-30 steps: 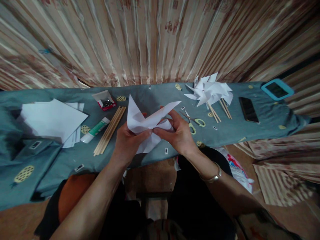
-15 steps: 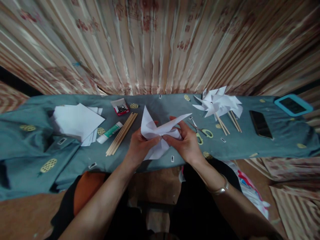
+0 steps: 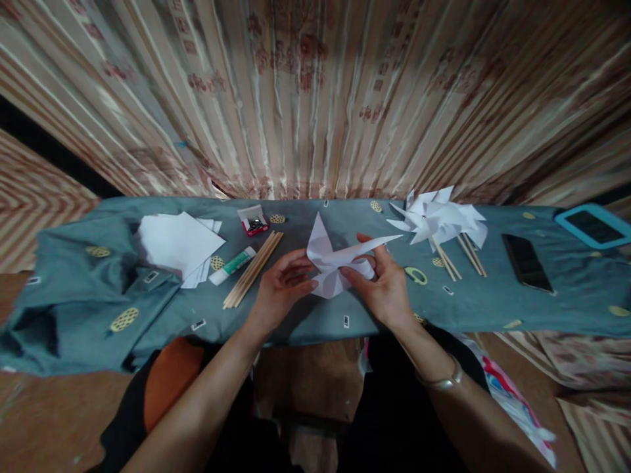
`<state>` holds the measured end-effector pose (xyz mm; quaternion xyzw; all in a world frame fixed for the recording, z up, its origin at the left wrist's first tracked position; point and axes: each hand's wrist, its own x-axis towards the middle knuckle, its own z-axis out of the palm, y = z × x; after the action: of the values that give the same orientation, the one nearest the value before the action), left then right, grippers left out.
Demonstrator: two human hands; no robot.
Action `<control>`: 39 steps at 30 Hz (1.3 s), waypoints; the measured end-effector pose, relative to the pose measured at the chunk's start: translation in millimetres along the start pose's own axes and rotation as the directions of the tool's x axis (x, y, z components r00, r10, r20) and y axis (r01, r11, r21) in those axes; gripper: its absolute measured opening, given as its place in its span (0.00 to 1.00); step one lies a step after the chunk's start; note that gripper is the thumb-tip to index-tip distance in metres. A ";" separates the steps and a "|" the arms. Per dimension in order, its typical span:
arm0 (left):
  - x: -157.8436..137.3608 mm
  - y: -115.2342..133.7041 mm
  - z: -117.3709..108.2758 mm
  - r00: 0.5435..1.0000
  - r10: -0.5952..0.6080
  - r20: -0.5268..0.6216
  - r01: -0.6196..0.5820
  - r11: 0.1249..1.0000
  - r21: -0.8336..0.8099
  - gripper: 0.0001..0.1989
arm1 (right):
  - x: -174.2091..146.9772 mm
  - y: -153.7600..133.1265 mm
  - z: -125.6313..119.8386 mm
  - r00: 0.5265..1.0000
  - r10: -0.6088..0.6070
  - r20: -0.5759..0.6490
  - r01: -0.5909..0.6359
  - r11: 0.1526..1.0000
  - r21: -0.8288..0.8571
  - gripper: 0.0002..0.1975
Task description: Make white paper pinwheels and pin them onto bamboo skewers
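A white paper pinwheel [image 3: 329,263] with curled blades is held above the cloth in front of me. My right hand [image 3: 387,279] grips its right side, thumb on the front near the middle and fingers behind. At the left edge of the paper is my left hand [image 3: 286,282], thumb and fingers apart, fingertips at or touching the blades. Scissors with green handles [image 3: 417,274] lie partly hidden behind my right hand. To the left are several wooden sticks [image 3: 254,269], a glue stick [image 3: 233,265] and a small open red-and-white box [image 3: 254,221] of dark metal pieces.
A stack of white paper sheets [image 3: 175,243] lies at the left on the blue-green cloth [image 3: 296,322]. Pinwheels on sticks [image 3: 438,217] rest at the back right, beside a dark phone [image 3: 527,263] and a blue-framed tablet [image 3: 594,225]. A pleated curtain [image 3: 315,131] hangs behind.
My left thumb has moved off the pinwheel's middle and the left fingers have loosened. The right hand keeps hold of the paper. The view has shifted, moving everything slightly right and down.
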<state>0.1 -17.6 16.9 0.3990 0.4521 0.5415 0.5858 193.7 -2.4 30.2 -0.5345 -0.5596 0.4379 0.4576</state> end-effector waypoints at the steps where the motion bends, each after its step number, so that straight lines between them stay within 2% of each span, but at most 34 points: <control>1: -1.1 -0.5 -1.7 1.000 -0.003 -0.018 0.003 1.000 0.010 0.26 | -0.6 1.3 -2.0 1.000 -0.015 -0.003 0.015 0.999 -0.044 0.35; 7: -7.2 -1.0 -12.7 0.996 -0.020 -0.093 0.021 1.000 0.002 0.24 | -5.2 2.7 -10.1 0.996 -0.084 -0.009 0.079 0.969 -0.233 0.32; 9: -8.9 -0.6 -15.9 0.992 -0.021 -0.126 0.021 1.000 -0.001 0.24 | -5.3 2.2 -10.2 0.998 -0.059 -0.009 0.056 0.983 -0.172 0.32; 11: -10.0 -0.2 -18.8 0.987 -0.020 -0.161 0.022 1.000 0.009 0.25 | -3.7 1.6 -9.5 1.000 0.004 0.015 -0.003 1.000 -0.022 0.32; 14: -10.2 0.0 -22.3 0.980 -0.024 -0.199 0.031 0.999 0.032 0.25 | 0.6 0.1 -7.9 0.994 0.085 0.072 -0.096 0.981 0.169 0.30; 20: -9.4 -1.7 -23.6 0.976 -0.058 -0.212 0.071 0.996 0.050 0.25 | 5.3 0.5 2.4 0.964 0.180 0.197 -0.228 0.938 0.262 0.23; 26: -10.7 -2.3 -24.8 0.980 -0.045 -0.193 0.063 0.994 0.089 0.23 | 9.5 8.6 11.0 0.947 0.214 0.240 -0.270 0.936 0.228 0.24; 34: -9.1 -8.0 -33.5 0.976 0.001 -0.216 0.027 0.992 0.126 0.19 | 13.6 22.3 17.2 0.940 0.203 0.275 -0.249 0.958 0.144 0.24; 37: -10.1 -6.9 -40.4 0.975 0.057 -0.214 -0.008 0.975 0.222 0.15 | 15.4 27.3 21.1 0.935 0.207 0.289 -0.252 0.960 0.126 0.24; 39: -10.0 -1.4 -50.7 0.970 0.144 -0.196 -0.065 0.930 0.362 0.12 | 16.5 28.9 23.0 0.934 0.207 0.292 -0.247 0.963 0.109 0.24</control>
<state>-48.4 -28.8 2.7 0.4589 0.5816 0.5228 0.4216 176.7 15.4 -1.9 -0.4944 -0.5198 0.5977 0.3580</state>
